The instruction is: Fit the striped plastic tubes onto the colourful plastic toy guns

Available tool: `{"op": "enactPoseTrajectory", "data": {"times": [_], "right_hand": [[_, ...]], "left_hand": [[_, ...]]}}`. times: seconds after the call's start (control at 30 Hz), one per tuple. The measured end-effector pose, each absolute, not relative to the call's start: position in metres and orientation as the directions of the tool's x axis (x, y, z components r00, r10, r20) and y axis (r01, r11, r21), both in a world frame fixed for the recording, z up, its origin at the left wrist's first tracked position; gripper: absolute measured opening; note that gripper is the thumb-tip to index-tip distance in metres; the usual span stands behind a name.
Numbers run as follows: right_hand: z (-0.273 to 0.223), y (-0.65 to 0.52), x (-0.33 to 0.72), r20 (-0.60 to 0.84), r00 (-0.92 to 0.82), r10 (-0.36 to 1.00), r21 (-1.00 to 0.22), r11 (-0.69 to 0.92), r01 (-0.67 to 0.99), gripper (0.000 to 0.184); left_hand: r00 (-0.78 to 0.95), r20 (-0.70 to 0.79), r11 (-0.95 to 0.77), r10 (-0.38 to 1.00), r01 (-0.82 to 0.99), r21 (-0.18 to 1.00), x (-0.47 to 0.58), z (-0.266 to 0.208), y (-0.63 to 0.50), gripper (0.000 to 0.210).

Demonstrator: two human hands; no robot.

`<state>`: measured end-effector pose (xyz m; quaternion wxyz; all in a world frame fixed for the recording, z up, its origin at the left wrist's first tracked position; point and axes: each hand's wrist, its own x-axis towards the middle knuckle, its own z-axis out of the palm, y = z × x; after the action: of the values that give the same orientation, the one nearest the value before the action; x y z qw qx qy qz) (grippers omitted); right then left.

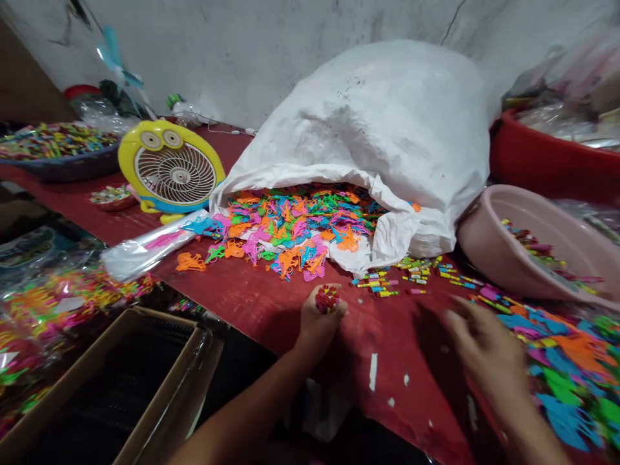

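Many red-ended sticks [328, 299] in left grip [312, 324], long axes toward camera.

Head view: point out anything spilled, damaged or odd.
Bright plastic cut-out shapes spread from the open white sack onto the red tabletop, resembling a spill, though perhaps deliberate. Pale flecks mar it; scraps or worn paint, I can't tell. A dark, crack-like line marks the grey wall.

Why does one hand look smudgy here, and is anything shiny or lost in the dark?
Head view: the right hand is blurred, probably by motion, while the left hand looks clearer; head view: a dark shadow lies on the red table, glare streaks the clear plastic packet, and the cardboard box is very dark inside.
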<state>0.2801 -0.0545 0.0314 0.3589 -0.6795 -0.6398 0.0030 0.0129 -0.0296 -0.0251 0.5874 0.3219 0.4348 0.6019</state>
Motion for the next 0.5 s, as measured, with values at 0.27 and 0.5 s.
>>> {"op": "enactPoseTrajectory", "data": {"times": [0.27,0.5], "right_hand": [[0.018,0.078,0.111,0.343,-0.597,0.726,-0.031,0.643,0.765,0.041],[0.006,0.085,0.107,0.319,-0.617,0.720,0.035,0.642,0.766,0.027]], "left_hand": [[-0.224,-0.041,-0.046,0.974,-0.369,0.928,0.012,-0.029,-0.030,0.024],[-0.338,-0.119,-0.028,0.934,-0.399,0.916,0.012,-0.030,-0.023,0.024]]}}
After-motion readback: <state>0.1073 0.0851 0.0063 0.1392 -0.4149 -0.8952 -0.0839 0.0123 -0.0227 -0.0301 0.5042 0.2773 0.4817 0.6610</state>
